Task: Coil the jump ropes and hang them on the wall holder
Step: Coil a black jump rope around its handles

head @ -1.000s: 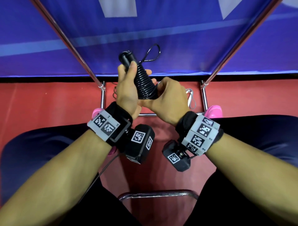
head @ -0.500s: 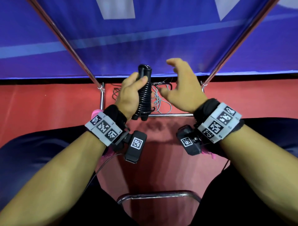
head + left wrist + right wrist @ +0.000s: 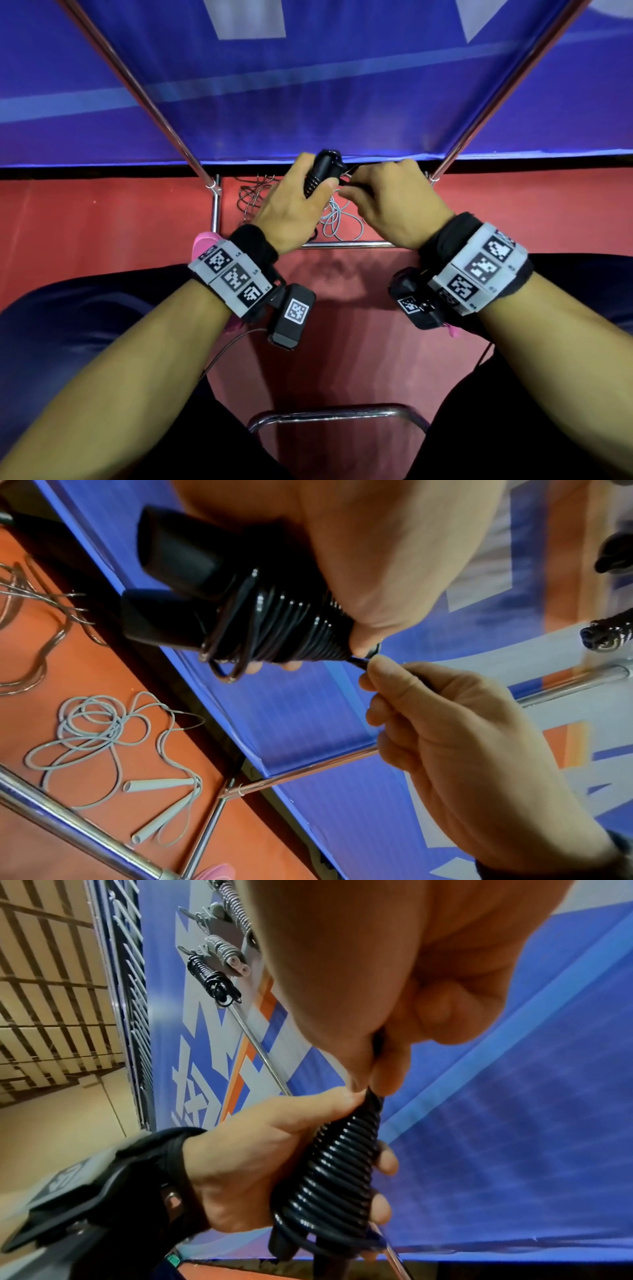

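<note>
Two loose ropes, a clear jump rope (image 3: 250,200) and a gray jump rope (image 3: 337,221), lie tangled on the red floor (image 3: 102,222) inside the metal frame (image 3: 214,212). The left grip (image 3: 291,209) is clenched round the black jump rope (image 3: 322,171), which is wound tight about its paired handles and held up before the blue banner (image 3: 308,85). Just beside it, the right grip (image 3: 394,205) pinches the cord where it leaves the coil.

my wrists: black wraps (image 3: 253,245) under grey bands (image 3: 479,270) carrying black-and-white square markers. black camera unit (image 3: 291,317) below each wrist, one marker apiece. thin dark cable (image 3: 219,356) off left unit. dark trousers (image 3: 68,342).
</note>
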{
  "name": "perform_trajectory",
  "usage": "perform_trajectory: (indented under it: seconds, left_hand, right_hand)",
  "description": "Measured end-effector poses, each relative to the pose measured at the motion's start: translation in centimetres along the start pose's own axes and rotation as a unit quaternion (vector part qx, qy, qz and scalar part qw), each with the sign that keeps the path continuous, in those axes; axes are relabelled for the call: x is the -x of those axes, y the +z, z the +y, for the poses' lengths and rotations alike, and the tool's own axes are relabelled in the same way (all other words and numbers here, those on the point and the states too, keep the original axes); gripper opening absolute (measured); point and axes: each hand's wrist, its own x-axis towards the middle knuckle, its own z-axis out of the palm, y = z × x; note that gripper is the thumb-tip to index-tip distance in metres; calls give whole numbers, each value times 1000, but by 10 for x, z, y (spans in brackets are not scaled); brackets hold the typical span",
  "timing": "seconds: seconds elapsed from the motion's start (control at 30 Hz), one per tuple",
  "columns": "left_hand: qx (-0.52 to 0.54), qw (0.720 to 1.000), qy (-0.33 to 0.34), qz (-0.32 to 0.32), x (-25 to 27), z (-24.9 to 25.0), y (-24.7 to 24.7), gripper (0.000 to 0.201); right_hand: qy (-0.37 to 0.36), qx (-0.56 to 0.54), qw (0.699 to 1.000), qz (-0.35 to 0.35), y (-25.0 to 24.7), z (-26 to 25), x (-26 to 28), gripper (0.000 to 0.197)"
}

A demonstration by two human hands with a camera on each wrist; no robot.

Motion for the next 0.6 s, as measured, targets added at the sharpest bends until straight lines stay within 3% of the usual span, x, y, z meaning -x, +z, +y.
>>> perform_trajectory:
  seconds: [0.17, 0.27, 0.37, 0.47, 0.6]
  left_hand:
    - [-15, 1000, 12, 7, 2, 2, 2, 23]
    - [-43, 999, 15, 10, 2, 4, 1, 32]
    - [-90, 996, 8, 9, 5, 8, 2, 28]
    - [-116, 993, 25, 9, 6, 11, 0, 22]
    - [-110, 993, 45, 4, 5, 11, -4, 18]
  right_hand:
    - [14, -104, 982, 158, -1, -9, 3, 26]
    - [7, -176, 963, 205, 5, -20, 3, 14]
    - [-10, -208, 960, 185, 7, -25, 0, 9]
    - [-34, -245, 962, 119, 3, -26, -1, 5]
    - [-69, -206, 970, 105, 6, -23, -4, 19]
